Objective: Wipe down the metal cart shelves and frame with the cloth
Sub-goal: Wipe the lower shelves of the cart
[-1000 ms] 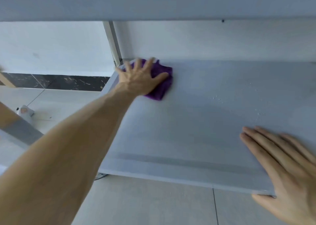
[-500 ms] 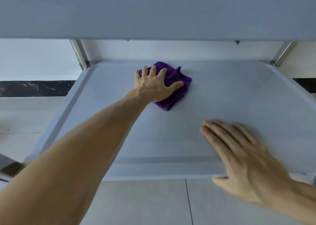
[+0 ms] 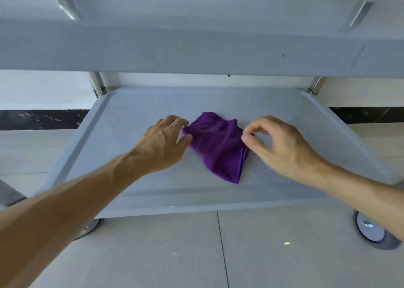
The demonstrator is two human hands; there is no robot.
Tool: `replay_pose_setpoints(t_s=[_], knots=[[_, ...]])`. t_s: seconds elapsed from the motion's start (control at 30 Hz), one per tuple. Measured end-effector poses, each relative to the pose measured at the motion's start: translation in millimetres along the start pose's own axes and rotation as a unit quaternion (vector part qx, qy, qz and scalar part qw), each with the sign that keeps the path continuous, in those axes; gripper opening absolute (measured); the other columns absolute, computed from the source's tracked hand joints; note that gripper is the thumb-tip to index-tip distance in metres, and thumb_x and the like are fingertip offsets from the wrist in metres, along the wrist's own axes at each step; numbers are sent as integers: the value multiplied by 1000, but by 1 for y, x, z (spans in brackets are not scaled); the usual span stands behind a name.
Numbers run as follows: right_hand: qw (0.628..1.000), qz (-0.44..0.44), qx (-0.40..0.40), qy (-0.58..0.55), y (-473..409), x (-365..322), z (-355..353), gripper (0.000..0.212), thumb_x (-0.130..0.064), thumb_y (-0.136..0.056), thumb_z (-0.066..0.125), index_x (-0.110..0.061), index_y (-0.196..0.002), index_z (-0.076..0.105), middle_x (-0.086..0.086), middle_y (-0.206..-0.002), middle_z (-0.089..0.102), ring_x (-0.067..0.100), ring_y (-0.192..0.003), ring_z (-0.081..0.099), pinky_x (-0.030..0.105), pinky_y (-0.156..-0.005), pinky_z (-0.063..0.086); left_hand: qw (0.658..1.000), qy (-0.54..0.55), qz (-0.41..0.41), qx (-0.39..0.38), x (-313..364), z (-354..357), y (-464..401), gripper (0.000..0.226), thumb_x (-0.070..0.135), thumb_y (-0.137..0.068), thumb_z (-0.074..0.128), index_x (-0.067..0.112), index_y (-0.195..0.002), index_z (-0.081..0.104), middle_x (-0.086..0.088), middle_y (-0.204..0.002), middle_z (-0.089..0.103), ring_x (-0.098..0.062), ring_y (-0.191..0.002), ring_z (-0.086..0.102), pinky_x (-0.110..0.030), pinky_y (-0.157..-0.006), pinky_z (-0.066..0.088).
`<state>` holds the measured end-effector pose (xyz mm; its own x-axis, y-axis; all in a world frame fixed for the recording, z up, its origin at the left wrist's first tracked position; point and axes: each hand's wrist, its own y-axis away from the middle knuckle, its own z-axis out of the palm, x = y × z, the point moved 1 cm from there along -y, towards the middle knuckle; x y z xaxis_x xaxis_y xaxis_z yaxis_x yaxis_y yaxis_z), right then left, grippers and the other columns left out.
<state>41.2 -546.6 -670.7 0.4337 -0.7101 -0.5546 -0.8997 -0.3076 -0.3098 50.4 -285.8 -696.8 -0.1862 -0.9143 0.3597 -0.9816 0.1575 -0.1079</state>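
Tiled floor [image 3: 153,255], dark marble baseboard [image 3: 41,119].

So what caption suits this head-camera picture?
Two hands, left and right, reach a purple cloth on the cart's lower shelf.

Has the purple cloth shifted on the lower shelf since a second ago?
Yes. The purple cloth has moved from the lower shelf's back-left corner, beside the rear-left post, rightward to mid-shelf.

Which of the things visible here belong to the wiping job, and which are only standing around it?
Part of the job:
- purple cloth, lying on the lower shelf
- upper shelf
- frame post
- left hand at the cloth's left edge
- right hand, fingertips pinching its right edge

Only around it:
- cart wheel
- tiled floor
- dark skirting strip
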Motion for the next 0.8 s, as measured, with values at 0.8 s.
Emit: replay_pose_setpoints(t_s=[0.8], knots=[[952, 178, -2, 250, -121, 88, 43, 51, -51, -100, 31, -14, -130, 50, 10, -144, 52, 34, -132, 43, 50, -108, 33, 995, -86, -52, 21, -17, 27, 15, 60, 50, -99, 19, 25, -152, 30, 9, -161, 24, -13, -151, 13, -40, -123, 7]])
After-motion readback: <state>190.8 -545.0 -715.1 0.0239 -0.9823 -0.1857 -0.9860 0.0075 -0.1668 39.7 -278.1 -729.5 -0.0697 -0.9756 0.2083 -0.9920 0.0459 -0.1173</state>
